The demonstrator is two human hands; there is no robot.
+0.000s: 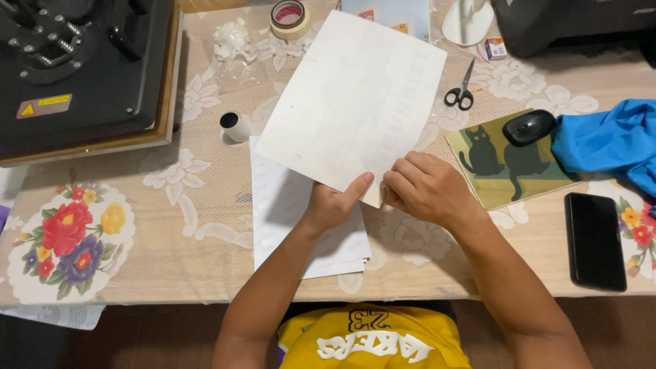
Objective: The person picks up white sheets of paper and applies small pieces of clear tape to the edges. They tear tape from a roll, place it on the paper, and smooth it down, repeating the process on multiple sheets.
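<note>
Both hands are gripping the near corner of a large white sheet (348, 102), which is tilting up off the surface (171, 260). The left hand (333, 203) is closing on its lower edge, thumb pressing on top and fingers curling underneath. The right hand (425, 188) is pinching the same corner just beside it, fingertips bending in on the edge. Under the sheet and the left wrist, a stack of white papers (301, 219) is lying flat on the lace-patterned cloth.

Scissors (462, 90) are resting to the right of the sheet, near a mouse pad with black cats (509, 164) that is carrying a black computer mouse (529, 126). A black phone (594, 239) is lying further right, below blue fabric (611, 140). A roll of tape (289, 17) is sitting at the far edge, and a black heat press (82, 68) is occupying the far left.
</note>
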